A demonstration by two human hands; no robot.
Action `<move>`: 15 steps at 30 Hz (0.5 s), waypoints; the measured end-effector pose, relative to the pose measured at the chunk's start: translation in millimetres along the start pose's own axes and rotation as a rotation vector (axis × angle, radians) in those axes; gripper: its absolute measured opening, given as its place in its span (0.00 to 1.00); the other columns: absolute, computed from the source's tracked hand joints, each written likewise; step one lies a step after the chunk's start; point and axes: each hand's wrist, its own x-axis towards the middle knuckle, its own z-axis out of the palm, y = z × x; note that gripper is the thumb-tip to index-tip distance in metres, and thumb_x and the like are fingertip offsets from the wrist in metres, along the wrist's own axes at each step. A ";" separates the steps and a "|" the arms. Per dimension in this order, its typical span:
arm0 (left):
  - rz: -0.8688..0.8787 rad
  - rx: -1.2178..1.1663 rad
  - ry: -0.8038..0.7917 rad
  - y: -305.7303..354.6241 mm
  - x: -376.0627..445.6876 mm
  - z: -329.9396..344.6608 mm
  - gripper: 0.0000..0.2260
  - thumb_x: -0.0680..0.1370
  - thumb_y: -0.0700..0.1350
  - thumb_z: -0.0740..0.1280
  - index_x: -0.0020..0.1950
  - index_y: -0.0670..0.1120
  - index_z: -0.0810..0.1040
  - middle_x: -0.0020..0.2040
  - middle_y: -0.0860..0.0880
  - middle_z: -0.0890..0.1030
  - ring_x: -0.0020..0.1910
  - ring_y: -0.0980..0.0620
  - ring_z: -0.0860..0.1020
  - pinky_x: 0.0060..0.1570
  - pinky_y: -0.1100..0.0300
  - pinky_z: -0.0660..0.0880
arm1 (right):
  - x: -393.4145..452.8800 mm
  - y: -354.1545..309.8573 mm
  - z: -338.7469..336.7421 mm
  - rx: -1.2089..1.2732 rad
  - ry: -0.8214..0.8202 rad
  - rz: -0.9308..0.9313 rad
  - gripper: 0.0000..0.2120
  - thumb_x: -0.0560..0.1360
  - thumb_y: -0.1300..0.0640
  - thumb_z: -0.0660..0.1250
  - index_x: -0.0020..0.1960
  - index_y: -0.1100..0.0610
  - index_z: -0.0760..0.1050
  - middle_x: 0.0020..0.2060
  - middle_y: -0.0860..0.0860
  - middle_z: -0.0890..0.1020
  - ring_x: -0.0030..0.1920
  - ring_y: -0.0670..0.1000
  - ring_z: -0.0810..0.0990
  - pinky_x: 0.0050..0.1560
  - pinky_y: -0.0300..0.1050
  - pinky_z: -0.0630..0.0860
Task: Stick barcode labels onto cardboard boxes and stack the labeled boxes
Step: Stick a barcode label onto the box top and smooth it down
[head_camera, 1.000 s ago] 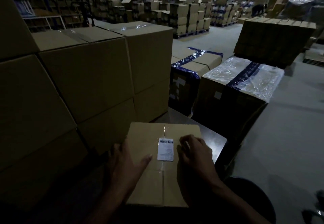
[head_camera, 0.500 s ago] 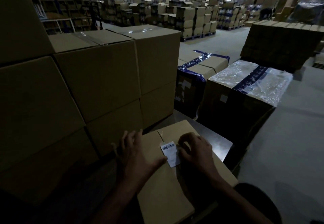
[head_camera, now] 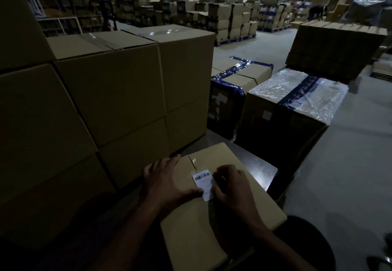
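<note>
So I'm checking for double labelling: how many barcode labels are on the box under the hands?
1. The label sits on the box top by the seam, between the left hand and right hand. The hands might hide another.

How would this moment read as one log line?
step: labeling | label: on box | left hand: flat on box | right hand: curled at label
</note>
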 end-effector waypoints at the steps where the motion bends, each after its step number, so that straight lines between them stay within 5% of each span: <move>1: -0.012 -0.004 -0.003 0.2 -0.6 -0.4 0.60 0.51 0.85 0.52 0.79 0.60 0.54 0.76 0.54 0.63 0.74 0.52 0.61 0.72 0.50 0.51 | 0.6 0.8 0.4 -0.010 -0.011 -0.007 0.14 0.74 0.56 0.71 0.53 0.45 0.71 0.51 0.45 0.74 0.54 0.44 0.75 0.52 0.34 0.76; 7: -0.100 -0.074 0.036 -4.2 -7.6 2.0 0.61 0.53 0.84 0.61 0.80 0.57 0.51 0.77 0.50 0.62 0.76 0.49 0.60 0.74 0.47 0.50 | 8.0 4.3 -13.1 0.232 -0.150 -0.009 0.15 0.73 0.60 0.73 0.55 0.51 0.72 0.53 0.49 0.81 0.54 0.42 0.81 0.46 0.31 0.78; 11: -0.193 -0.084 0.115 2.6 -21.2 6.9 0.61 0.56 0.83 0.62 0.81 0.54 0.49 0.78 0.48 0.60 0.77 0.47 0.58 0.74 0.46 0.50 | -2.6 9.9 -6.7 0.084 -0.030 0.000 0.15 0.72 0.57 0.73 0.53 0.47 0.71 0.53 0.48 0.79 0.56 0.45 0.78 0.54 0.39 0.79; 15: -0.245 -0.030 0.203 9.5 -28.3 9.6 0.58 0.59 0.83 0.60 0.80 0.53 0.50 0.76 0.46 0.64 0.75 0.46 0.61 0.72 0.46 0.54 | -20.1 6.4 -0.9 -0.002 -0.023 -0.043 0.18 0.72 0.55 0.72 0.56 0.44 0.67 0.52 0.43 0.74 0.54 0.40 0.68 0.50 0.29 0.68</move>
